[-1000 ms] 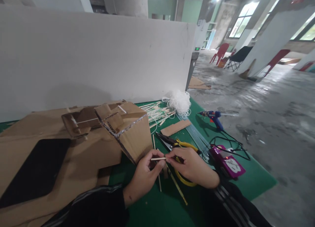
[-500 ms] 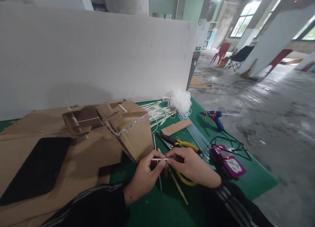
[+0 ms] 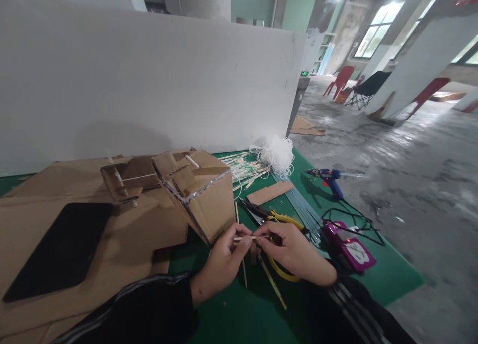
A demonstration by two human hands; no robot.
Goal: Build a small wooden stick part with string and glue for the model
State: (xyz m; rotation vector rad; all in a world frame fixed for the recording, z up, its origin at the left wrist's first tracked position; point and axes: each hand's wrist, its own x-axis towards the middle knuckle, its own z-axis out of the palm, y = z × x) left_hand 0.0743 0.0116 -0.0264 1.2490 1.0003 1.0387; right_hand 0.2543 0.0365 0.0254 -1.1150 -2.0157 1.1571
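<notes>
Between the fingertips of both hands lies a short thin wooden stick (image 3: pixel 239 239), roughly level. My left hand (image 3: pixel 224 257) pinches its left part, and my right hand (image 3: pixel 289 249) pinches the right end, mostly hidden by the fingers. Beneath them, pliers (image 3: pixel 286 219) with yellow handles rest on the green table (image 3: pixel 220 309). A longer stick (image 3: pixel 272 282) slants toward me below the right hand, and another thin stick (image 3: pixel 245 274) lies beside the left wrist. Just behind my left hand stands a cardboard construction (image 3: pixel 211 202) with a slanted front panel.
Flat cardboard (image 3: pixel 130 254) covers the left side, with a black tablet-like slab (image 3: pixel 59 252) on it. Behind the pliers are a cardboard strip (image 3: pixel 271 192), loose sticks (image 3: pixel 242 167), white string (image 3: pixel 276 155) and clear glue sticks (image 3: pixel 300 204). A blue glue gun (image 3: pixel 330 177) and purple box (image 3: pixel 349 247) sit right.
The view has shifted slightly, so the scene sits a little further right. Both hands still pinch the short stick, with only a small shift of the fingers.
</notes>
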